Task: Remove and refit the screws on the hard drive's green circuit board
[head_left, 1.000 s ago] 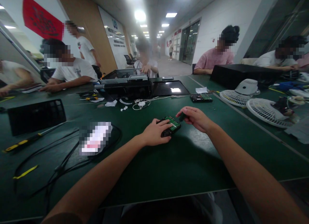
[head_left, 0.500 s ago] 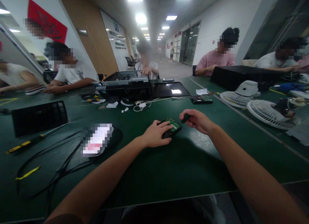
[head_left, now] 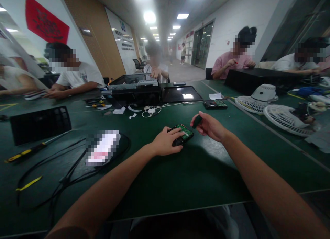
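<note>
My left hand [head_left: 168, 141] braces a hard drive [head_left: 187, 134] on the table, fingers across its green circuit board and thumb along the near edge. The drive lies flat with the board side up. In my right hand [head_left: 210, 127] is a small screwdriver [head_left: 197, 121] with a dark green handle, pinched between thumb and fingers. It slants down toward the drive's right edge; its thin tip is too small to tell whether it touches. Farther back on the table lies a second hard drive [head_left: 215, 104], board side up.
At left are a phone [head_left: 104, 148], black cables, a yellow-black screwdriver [head_left: 28, 153] and a black panel [head_left: 41, 125]. An open computer case [head_left: 134, 96] and a flat screen [head_left: 182, 94] stand ahead. Fan parts [head_left: 286, 120] lie right. Several people sit around the table.
My right hand has risen slightly and the screwdriver now stands more upright beside the drive. My left hand stays on the drive. The person in pink has raised their hands.
</note>
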Demonstrator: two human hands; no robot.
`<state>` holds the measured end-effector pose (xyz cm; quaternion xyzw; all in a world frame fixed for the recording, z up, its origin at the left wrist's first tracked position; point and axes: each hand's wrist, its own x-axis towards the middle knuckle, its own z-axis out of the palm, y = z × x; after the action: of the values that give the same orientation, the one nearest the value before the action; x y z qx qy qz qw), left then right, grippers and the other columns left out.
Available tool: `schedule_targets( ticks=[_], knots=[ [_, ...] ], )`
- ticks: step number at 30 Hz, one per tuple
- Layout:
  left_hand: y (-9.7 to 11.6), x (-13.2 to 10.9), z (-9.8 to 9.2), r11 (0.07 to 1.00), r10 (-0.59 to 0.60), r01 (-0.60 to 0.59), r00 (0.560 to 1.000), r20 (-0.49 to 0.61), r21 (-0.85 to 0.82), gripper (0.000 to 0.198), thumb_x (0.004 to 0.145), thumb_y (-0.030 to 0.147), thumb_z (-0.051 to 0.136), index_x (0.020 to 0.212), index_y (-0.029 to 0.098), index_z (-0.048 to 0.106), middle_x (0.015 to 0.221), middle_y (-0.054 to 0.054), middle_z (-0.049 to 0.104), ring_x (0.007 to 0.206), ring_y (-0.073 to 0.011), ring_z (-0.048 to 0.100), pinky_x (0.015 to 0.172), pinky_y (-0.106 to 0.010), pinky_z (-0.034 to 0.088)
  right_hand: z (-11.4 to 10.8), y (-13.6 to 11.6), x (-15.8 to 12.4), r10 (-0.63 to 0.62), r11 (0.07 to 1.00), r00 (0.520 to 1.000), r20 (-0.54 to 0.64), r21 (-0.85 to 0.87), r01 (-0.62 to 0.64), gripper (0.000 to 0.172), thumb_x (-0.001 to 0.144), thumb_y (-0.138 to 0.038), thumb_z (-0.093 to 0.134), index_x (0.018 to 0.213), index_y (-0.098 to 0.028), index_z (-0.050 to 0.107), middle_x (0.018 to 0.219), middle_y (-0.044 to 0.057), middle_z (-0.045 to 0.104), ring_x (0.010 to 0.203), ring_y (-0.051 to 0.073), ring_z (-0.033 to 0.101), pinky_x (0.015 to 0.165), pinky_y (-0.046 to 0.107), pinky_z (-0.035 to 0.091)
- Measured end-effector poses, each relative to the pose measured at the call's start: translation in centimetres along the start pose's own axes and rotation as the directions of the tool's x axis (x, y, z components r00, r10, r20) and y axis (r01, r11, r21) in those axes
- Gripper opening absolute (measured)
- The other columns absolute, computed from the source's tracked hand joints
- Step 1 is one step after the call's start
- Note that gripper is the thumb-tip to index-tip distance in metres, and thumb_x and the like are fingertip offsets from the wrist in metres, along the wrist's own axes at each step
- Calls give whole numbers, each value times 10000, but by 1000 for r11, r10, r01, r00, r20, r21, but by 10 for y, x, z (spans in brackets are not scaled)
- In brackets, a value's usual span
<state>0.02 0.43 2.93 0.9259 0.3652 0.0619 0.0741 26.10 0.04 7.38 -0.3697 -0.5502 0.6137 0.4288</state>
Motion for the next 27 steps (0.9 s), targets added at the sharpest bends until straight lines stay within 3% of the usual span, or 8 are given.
schedule_targets(
  ticks=[7,13,19,27],
  knots=[
    [-3,-1,1,1000,-14,14,1000,14,-16,758,929,712,561,1595,386,403,1721,27,320,1431,-408,372,1140,-529,373,-5,0,1,22,996,1000,4,84,-22,364,956,-540,544,989,-207,686,979,85,717,566,136,447,448,287,251],
    [0,0,1,1000,19,-19,1000,-19,21,732,939,657,583,1581,342,429,1713,-6,340,1427,-388,405,1181,-520,325,-4,-2,0,1,1000,1000,-3,9,-1,342,896,-481,611,965,-173,741,976,100,742,560,117,381,477,281,201],
    [1,-1,-2,1000,24,-24,1000,-19,19,726,945,657,573,1583,346,419,1712,-5,344,1430,-383,414,1175,-521,334,-4,-3,-1,-30,999,998,46,-14,31,347,881,-421,585,991,-163,789,1005,115,756,585,121,405,493,277,250],
    [-1,0,1,999,24,-24,999,-22,24,731,944,675,563,1582,345,428,1715,-6,338,1435,-384,407,1176,-516,329,-6,-2,-2,-34,997,996,88,76,28,270,900,-418,601,940,-185,731,968,78,723,562,117,465,435,252,286]
  ],
)
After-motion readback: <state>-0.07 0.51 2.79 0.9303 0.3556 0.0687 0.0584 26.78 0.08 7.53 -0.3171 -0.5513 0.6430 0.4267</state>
